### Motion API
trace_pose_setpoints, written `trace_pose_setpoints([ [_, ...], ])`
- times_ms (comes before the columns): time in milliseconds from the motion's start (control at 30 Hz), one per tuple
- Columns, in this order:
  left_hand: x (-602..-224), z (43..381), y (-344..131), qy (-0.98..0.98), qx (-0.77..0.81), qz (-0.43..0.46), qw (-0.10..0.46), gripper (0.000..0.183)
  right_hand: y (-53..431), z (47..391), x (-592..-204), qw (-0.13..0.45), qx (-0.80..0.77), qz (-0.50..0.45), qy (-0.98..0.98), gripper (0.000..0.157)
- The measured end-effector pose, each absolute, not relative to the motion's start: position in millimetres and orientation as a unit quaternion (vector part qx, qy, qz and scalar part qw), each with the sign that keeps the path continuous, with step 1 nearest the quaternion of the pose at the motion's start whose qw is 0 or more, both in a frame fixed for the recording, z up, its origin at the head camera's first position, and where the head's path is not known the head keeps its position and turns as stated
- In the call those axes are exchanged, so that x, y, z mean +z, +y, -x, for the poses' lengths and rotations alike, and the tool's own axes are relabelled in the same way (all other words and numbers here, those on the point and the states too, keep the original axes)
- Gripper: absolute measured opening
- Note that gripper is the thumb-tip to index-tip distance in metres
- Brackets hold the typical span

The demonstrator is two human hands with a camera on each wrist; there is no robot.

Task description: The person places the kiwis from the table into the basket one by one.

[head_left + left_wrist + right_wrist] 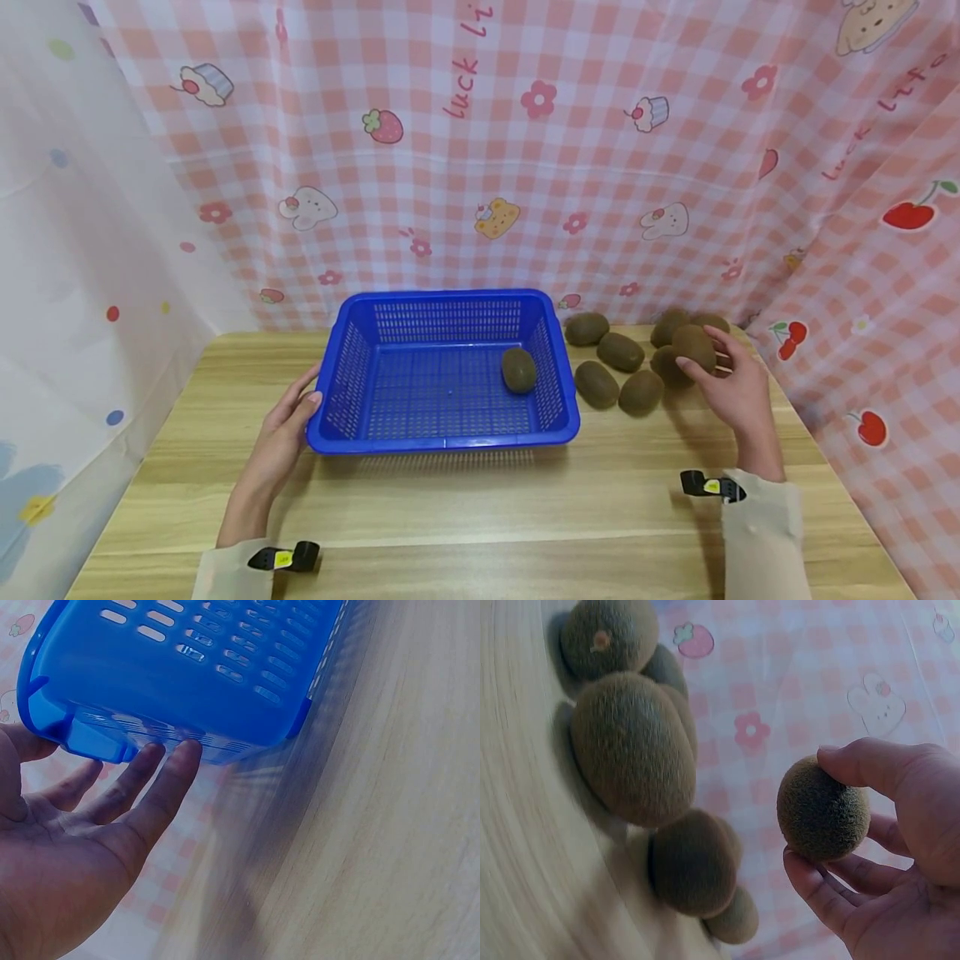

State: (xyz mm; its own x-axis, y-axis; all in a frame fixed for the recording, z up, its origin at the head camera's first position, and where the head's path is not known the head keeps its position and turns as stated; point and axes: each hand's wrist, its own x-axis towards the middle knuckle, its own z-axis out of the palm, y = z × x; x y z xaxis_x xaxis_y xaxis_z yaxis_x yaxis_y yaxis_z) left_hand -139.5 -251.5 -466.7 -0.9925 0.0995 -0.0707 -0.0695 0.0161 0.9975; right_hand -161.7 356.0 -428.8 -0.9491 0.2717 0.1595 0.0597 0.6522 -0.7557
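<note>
My left hand (281, 433) holds the left end of a blue plastic basket (442, 444), its thumb at the rim and its fingers against the outer wall in the left wrist view. One brown kiwi (518, 370) lies inside the basket, towards the right end. On the right, my right hand (731, 387) pinches another kiwi (823, 808) between thumb and fingers, above the table. Several loose kiwis (596, 384) lie between the basket and this hand, some partly hidden behind the held one.
A wooden table (480, 533) carries everything. Pink checked cloth (450, 208) hangs right behind the basket and also along the right side. White dotted cloth (97, 250) borders the left side.
</note>
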Motion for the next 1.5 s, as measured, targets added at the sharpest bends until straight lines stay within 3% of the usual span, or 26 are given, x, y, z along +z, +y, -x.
trace_pose_setpoints([
  [1500,-467,141,-253,0.704,0.708,-0.014,0.059,0.059,260,179,-406,0.138,0.423,-0.078,-0.892,0.064],
])
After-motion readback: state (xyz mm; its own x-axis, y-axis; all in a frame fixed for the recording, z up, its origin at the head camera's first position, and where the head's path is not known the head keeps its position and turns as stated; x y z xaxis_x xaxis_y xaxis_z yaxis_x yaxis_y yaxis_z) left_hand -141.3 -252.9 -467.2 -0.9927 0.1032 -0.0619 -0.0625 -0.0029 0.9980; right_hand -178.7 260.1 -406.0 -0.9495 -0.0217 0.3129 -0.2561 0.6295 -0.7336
